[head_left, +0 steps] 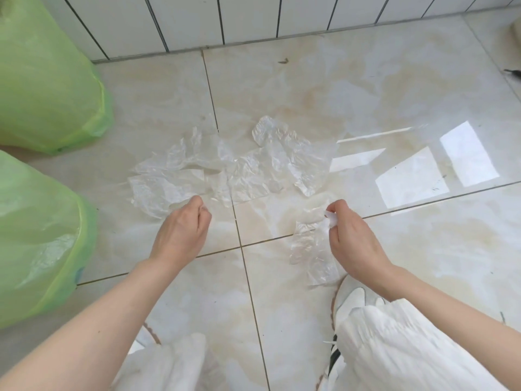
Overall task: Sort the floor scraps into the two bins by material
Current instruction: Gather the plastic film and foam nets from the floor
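Several crumpled clear plastic film scraps (248,162) lie spread on the glossy tiled floor in front of me. My right hand (352,238) pinches the top of one clear plastic scrap (313,246), which hangs down just above the floor beside my shoe. My left hand (183,230) has its fingers curled at the near edge of the leftmost film scrap (158,190); whether it grips the film is hard to see. Two bins lined with green bags stand at the left, one farther (48,80) and one nearer (36,235).
A white-tiled wall (197,21) runs along the back. My white shoe (352,300) and white trouser legs (394,348) fill the bottom of the view. Small dark debris (283,61) lies near the wall. Bright window reflections sit on the floor at the right.
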### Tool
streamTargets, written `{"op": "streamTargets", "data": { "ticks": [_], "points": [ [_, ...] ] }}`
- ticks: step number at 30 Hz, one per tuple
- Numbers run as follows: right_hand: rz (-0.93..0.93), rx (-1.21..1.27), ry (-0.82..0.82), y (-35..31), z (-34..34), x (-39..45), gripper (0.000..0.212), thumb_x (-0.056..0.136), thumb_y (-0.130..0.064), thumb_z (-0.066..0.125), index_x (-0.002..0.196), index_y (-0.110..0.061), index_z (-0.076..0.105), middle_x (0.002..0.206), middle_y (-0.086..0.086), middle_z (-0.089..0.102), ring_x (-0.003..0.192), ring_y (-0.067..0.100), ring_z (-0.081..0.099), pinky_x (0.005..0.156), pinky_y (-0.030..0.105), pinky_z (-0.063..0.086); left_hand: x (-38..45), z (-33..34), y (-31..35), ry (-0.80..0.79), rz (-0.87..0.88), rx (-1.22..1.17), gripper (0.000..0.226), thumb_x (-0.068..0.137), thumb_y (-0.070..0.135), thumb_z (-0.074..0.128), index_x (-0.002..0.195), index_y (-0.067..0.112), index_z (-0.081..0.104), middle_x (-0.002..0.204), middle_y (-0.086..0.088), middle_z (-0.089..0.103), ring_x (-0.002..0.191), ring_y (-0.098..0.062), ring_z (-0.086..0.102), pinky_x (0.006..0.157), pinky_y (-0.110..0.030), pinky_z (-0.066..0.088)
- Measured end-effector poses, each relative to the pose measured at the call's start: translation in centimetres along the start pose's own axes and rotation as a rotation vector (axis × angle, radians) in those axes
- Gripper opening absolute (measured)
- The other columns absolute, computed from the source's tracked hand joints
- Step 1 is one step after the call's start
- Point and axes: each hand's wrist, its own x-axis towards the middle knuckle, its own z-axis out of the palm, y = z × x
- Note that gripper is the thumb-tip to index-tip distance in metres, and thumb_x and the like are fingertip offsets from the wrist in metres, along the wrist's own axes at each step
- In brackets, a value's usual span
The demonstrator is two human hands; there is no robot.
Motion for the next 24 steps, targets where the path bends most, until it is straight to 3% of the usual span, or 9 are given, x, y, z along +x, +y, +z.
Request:
{"op": "streamTargets", "data": {
  "ticks": [4, 8, 10, 12, 15, 17, 19, 22, 24],
  "points": [
    [0.045, -0.272, -0.129, 0.9, 2.1, -0.5, 0.05, 0.083, -0.024, 0.042, 0.13, -0.008, 0.035, 0.109, 0.01, 0.048, 0.097, 0.031, 0.046, 0.085, 0.037, 0.043, 1.6, -1.9, -0.4, 0.051, -0.066, 0.129, 0.035, 0.091, 0.037, 0.05, 0.074, 0.01, 0.037, 0.067, -0.01, 0.049, 0.07, -0.035, 0.046, 0.064, -0.043, 0.042],
    [0.222, -0.341, -0.177, 1.3, 3.5, -0.8, 0.072, 0.085, -0.055, 0.052, 0.134, -0.008, 0.028, 0.12, 0.009, 0.04, 0.107, 0.031, 0.042, 0.086, 0.038, 0.045, 3.9, -2.0, -2.7, 0.036, 0.046, 0.423, 0.035, 0.082, 0.024, 0.063, 0.103, -0.003, 0.056, 0.12, -0.018, 0.055, 0.12, -0.037, 0.041, 0.1, -0.047, 0.038],
    [0.23, -0.38, -0.216, 1.5, 4.2, -0.8, 0.072, 0.083, -0.057, 0.052, 0.13, -0.007, 0.03, 0.118, 0.009, 0.04, 0.102, 0.03, 0.044, 0.082, 0.036, 0.044, 4.7, -1.8, -3.6, -0.06, 0.029, 0.476, 0.044, 0.083, 0.023, 0.061, 0.118, -0.003, 0.054, 0.142, -0.011, 0.045, 0.136, -0.033, 0.029, 0.114, -0.042, 0.025],
    [0.21, -0.369, -0.265, 1.4, 4.8, -0.8, 0.064, 0.084, -0.047, 0.051, 0.13, -0.007, 0.03, 0.115, 0.009, 0.04, 0.099, 0.031, 0.044, 0.081, 0.035, 0.04, 4.6, -1.3, -4.0, -0.154, 0.034, 0.522, 0.046, 0.085, 0.02, 0.057, 0.126, -0.001, 0.051, 0.144, -0.01, 0.043, 0.137, -0.03, 0.03, 0.115, -0.04, 0.023],
    [0.138, -0.32, -0.298, 0.6, 4.7, -0.5, 0.046, 0.088, -0.026, 0.048, 0.128, -0.01, 0.031, 0.115, 0.011, 0.043, 0.1, 0.032, 0.047, 0.082, 0.036, 0.041, 2.9, -0.4, -3.8, -0.206, 0.039, 0.532, 0.046, 0.082, 0.005, 0.056, 0.127, 0.0, 0.05, 0.132, -0.011, 0.05, 0.123, -0.032, 0.045, 0.1, -0.038, 0.038],
    [0.081, -0.305, -0.307, -0.1, 4.4, -0.2, 0.035, 0.088, -0.013, 0.044, 0.122, -0.01, 0.035, 0.112, 0.01, 0.046, 0.1, 0.031, 0.049, 0.076, 0.034, 0.039, 1.5, 0.4, -3.8, -0.162, 0.137, 0.597, 0.038, 0.068, -0.005, 0.065, 0.106, 0.001, 0.06, 0.107, -0.012, 0.058, 0.097, -0.034, 0.056, 0.075, -0.041, 0.05],
    [0.046, -0.282, -0.333, -0.5, 4.3, 0.1, 0.03, 0.086, -0.006, 0.041, 0.115, -0.011, 0.038, 0.108, 0.01, 0.05, 0.099, 0.032, 0.052, 0.071, 0.034, 0.038, 0.5, 0.9, -3.8, -0.149, 0.234, 0.652, 0.04, 0.046, -0.012, 0.073, 0.079, 0.005, 0.06, 0.082, -0.01, 0.056, 0.071, -0.033, 0.056, 0.049, -0.034, 0.044],
    [0.005, -0.223, -0.363, -0.8, 4.3, 0.4, 0.03, 0.085, -0.004, 0.038, 0.113, -0.012, 0.043, 0.107, 0.01, 0.054, 0.096, 0.034, 0.055, 0.074, 0.036, 0.043, -0.9, 1.2, -3.6, -0.155, 0.293, 0.631, 0.048, 0.035, -0.016, 0.07, 0.07, 0.011, 0.051, 0.073, -0.006, 0.051, 0.061, -0.029, 0.053, 0.046, -0.028, 0.027],
    [-0.004, -0.17, -0.348, -1.0, 4.1, 0.5, 0.032, 0.083, -0.002, 0.037, 0.112, -0.011, 0.046, 0.106, 0.01, 0.056, 0.095, 0.035, 0.054, 0.076, 0.038, 0.046, -1.5, 1.5, -3.8, -0.164, 0.304, 0.572, 0.05, 0.036, -0.021, 0.063, 0.07, 0.012, 0.048, 0.072, -0.006, 0.049, 0.062, -0.03, 0.052, 0.049, -0.028, 0.025]
  ]
}}
